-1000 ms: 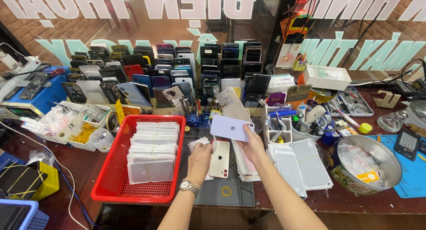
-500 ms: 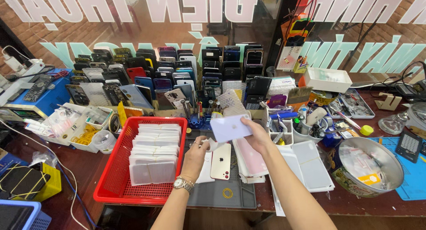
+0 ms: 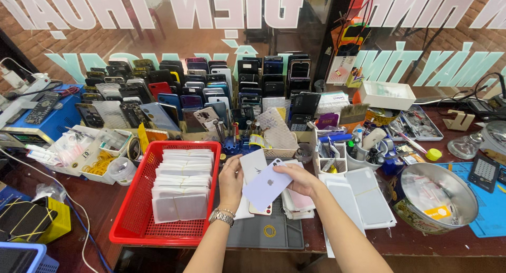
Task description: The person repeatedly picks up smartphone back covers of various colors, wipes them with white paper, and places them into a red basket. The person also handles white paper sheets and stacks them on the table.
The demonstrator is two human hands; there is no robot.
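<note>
Lilac phone back panel (image 3: 266, 187), one piece with a camera cut-out at its upper corner, is pinched at its right edge between the thumb and fingers of the right hand (image 3: 300, 179) above a grey work mat (image 3: 274, 232) on a crowded repair bench. The left hand (image 3: 231, 181), a watch (image 3: 221, 217) on its wrist, holds a white panel (image 3: 253, 165) against its palm with fingers curled around the near edge; the two panels overlap, the lilac one in front. One red plastic basket (image 3: 138, 210) sits just left of the hands, filled with rows of sleeved white panels (image 3: 182, 183) too many to count. Under the right wrist lies one short stack of panels (image 3: 298, 204), and beside it three larger white sheets (image 3: 363, 196) overlap. One steel bowl (image 3: 435, 199) holding small bags stands at the right. Behind, several rows of upright phones (image 3: 200, 88) line the window, their number unclear. One yellow rubber ring (image 3: 270, 231) rests on the mat.
</note>
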